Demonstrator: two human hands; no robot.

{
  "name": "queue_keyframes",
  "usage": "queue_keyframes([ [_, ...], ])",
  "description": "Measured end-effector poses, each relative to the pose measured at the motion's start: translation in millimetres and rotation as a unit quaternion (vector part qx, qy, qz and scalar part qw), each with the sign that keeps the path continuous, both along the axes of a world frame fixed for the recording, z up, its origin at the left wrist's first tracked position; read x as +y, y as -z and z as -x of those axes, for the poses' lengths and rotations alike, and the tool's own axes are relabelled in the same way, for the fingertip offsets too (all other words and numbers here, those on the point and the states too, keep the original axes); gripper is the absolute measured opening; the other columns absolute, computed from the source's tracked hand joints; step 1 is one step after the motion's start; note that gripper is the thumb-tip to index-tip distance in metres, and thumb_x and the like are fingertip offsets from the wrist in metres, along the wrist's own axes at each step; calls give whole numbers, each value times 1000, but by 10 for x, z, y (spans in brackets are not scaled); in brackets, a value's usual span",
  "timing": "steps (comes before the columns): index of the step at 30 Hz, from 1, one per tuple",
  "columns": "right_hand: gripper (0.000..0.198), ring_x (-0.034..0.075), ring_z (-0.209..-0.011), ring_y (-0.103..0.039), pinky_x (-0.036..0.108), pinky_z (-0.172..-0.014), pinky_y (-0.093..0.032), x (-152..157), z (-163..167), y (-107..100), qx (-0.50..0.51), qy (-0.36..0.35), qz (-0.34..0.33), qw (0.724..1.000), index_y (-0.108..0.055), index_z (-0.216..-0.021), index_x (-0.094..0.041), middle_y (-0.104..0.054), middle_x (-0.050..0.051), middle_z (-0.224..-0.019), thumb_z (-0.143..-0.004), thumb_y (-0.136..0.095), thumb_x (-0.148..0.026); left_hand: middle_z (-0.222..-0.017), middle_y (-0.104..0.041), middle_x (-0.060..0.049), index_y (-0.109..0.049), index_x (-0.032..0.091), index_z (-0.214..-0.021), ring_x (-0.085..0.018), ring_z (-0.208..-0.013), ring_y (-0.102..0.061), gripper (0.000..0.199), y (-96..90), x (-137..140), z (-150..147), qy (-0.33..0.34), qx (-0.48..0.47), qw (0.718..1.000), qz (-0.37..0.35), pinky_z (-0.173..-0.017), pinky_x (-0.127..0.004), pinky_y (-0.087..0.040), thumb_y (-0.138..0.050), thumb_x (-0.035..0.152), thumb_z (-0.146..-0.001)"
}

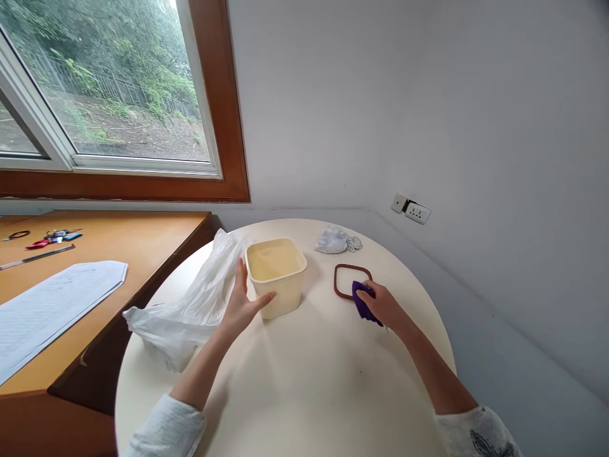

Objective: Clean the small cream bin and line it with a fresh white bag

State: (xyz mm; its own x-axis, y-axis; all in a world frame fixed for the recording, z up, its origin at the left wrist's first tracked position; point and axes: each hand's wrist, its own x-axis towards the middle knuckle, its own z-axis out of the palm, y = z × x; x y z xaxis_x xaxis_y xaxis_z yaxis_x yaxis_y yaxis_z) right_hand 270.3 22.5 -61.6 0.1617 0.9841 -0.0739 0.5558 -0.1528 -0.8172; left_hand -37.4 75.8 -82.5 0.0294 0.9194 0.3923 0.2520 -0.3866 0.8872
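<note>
My left hand (245, 304) grips a cream plastic container (283, 295) at its near left corner, thumb on the front wall and fingers along the left side. The container is square with rounded corners, has no lid on it, and its visible inner walls look bare. In my right hand (383, 308) a purple cloth (362, 303) is pinched and bunched. Just beyond the cloth lies a reddish-brown rounded-square ring (335, 282), flat on the table; the cloth and hand cover its near right corner.
A crumpled white plastic bag (200, 304) lies left of the container on the round cream table (304, 393). At the back sits a small whitish bundle (332, 240). The wooden desk (157, 231) on the left bears papers (61, 304), a pen and keys. Walls stand behind and right.
</note>
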Motion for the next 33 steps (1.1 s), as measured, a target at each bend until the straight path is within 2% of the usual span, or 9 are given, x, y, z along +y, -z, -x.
queue_keyframes([
  [5,34,20,-82,-59,27,-62,-39,77,-96,278,-249,-16,37,968,-55,-107,-22,-64,7,-95,-78,-51,-40,-146,-21,-11,-8,28,-142,-28,-135,-21,99,42,-25,23,-58,0,998,-20,-109,-47,-21,-72,37,-66],
  [10,19,21,-78,-59,28,-61,-36,102,-39,385,-290,-15,27,956,-60,-91,-20,-65,8,-84,-81,-47,-30,-129,-37,-10,-36,24,-130,-27,-125,-35,71,14,-220,24,-151,28,970,-189,-106,-45,-29,-70,26,-68],
  [14,20,20,-74,-58,27,-59,-36,-29,44,334,-288,-28,18,957,-58,-90,-20,-65,7,-82,-83,-46,-34,-107,-51,-7,-51,24,-110,-23,-107,-50,37,37,-504,-66,-91,26,964,-250,-94,-41,-41,-62,19,-75],
  [16,22,18,-72,-58,26,-60,-38,-178,110,271,-255,-49,1,966,-58,-90,-21,-65,5,-82,-84,-44,-36,-101,-56,-7,-56,22,-103,-22,-100,-53,25,61,-646,-199,2,28,985,-168,-89,-38,-43,-58,20,-78],
  [19,21,16,-69,-57,26,-62,-40,-468,232,149,-164,-108,-33,980,-57,-89,-22,-65,2,-80,-85,-44,-38,-109,-58,-10,-57,21,-108,-24,-107,-52,30,95,-771,-472,110,-76,987,86,-94,-37,-40,-59,30,-79],
  [23,16,15,-68,-56,25,-64,-40,-828,385,39,-102,-183,-48,977,-58,-91,-23,-64,0,-79,-84,-47,-32,-117,-57,-10,-52,22,-114,-23,-115,-50,39,142,-756,-763,144,-358,843,375,-97,-34,-39,-60,36,-78],
  [26,13,14,-71,-55,24,-66,-40,-995,479,39,-95,-245,-56,963,-59,-91,-23,-64,-1,-79,-81,-51,-25,-113,-59,-10,-56,18,-103,-23,-115,-50,26,165,-720,-850,150,-446,761,447,-95,-32,-41,-59,26,-78],
  [29,12,15,-74,-54,25,-69,-40,-1060,556,75,-89,-281,-52,954,-61,-89,-22,-64,0,-80,-78,-55,-22,-115,-58,-8,-56,18,-105,-22,-118,-48,40,171,-715,-859,160,-466,739,460,-96,-31,-40,-52,2,-68],
  [33,12,13,-66,-54,22,-60,-41,-971,533,84,-1,-269,12,963,-60,-84,-20,-62,-1,-74,-80,-56,-31,-122,-55,-5,-54,21,-109,-20,-122,-44,60,176,-708,-827,171,-491,721,458,-96,-32,-39,-42,-6,-56],
])
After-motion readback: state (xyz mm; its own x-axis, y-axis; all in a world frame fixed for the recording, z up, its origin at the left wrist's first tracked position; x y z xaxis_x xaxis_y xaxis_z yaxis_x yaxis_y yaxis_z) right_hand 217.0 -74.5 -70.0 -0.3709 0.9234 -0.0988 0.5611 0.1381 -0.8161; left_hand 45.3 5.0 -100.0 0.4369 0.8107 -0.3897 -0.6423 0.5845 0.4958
